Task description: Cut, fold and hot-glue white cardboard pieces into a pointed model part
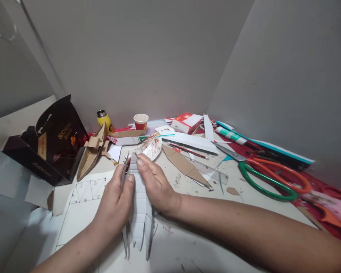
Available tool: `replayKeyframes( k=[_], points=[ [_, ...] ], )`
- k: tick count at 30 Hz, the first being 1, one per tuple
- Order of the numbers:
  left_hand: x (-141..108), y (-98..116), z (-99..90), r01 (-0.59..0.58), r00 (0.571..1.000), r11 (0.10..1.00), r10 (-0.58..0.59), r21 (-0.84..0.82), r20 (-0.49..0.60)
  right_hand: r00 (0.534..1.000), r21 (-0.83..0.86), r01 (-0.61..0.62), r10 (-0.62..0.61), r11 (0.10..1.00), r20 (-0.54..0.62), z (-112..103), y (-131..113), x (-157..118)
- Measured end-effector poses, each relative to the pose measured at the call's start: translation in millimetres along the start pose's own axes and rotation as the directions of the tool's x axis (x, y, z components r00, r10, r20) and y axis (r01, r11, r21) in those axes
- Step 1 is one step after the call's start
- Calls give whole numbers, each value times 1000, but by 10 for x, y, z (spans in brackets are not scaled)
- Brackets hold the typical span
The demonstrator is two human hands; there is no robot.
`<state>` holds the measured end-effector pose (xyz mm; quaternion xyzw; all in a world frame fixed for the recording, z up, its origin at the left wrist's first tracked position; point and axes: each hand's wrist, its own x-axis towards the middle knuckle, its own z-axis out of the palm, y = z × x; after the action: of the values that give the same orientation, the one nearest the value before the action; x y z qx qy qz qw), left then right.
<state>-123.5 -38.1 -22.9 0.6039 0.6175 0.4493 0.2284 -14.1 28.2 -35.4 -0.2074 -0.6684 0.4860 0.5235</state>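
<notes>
Between my two hands is a long white folded paper piece, scored with cross lines and ending in several pointed strips toward me. My left hand pinches its left side near the far end, thumb on top and fingers behind. On the right side, my right hand grips the far tip, its thumb pressed on the upper face. The fingers' undersides are hidden. Left of my left hand lies a white sheet with a drawn truss pattern. Just beyond my hands sits a white paper piece with reddish-brown strokes.
A dark open box and a cardboard boat stand left. Farther back are a yellow bottle and a paper cup. Large scissors lie right, near a clear ruler and a cardboard strip. Grey walls enclose the table.
</notes>
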Motion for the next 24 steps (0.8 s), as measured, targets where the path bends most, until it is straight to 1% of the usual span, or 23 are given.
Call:
replayKeyframes(
  k=[3, 8, 12, 16, 18, 22, 24],
  points=[
    [-8, 9, 19, -25, 1000, 998, 25, 59, -2, 1000, 8, 1, -1, 1000, -6, 10, -5, -17],
    [-6, 26, 31, -50, 999, 989, 52, 138, -7, 1000, 80, -12, 13, 997, -18, 19, -32, -35],
    [14, 15, 55, -72, 997, 981, 74, 179, -8, 998, 44, 17, -15, 999, -53, 30, -8, -46],
    [32, 1, 72, -84, 996, 973, 88, 217, -10, 997, 17, 13, -12, 1000, -73, 30, 16, -37],
    [38, -3, 78, -88, 996, 972, 93, 217, -15, 999, 29, 2, 0, 1000, -51, 20, -8, -19],
    [42, 5, 94, -93, 995, 977, 99, 193, -18, 999, 104, -19, 15, 994, 40, -6, -111, 30],
    [37, 17, 103, -85, 996, 981, 89, 172, -12, 998, 141, -32, 24, 990, 53, -11, -150, 46]
  ],
)
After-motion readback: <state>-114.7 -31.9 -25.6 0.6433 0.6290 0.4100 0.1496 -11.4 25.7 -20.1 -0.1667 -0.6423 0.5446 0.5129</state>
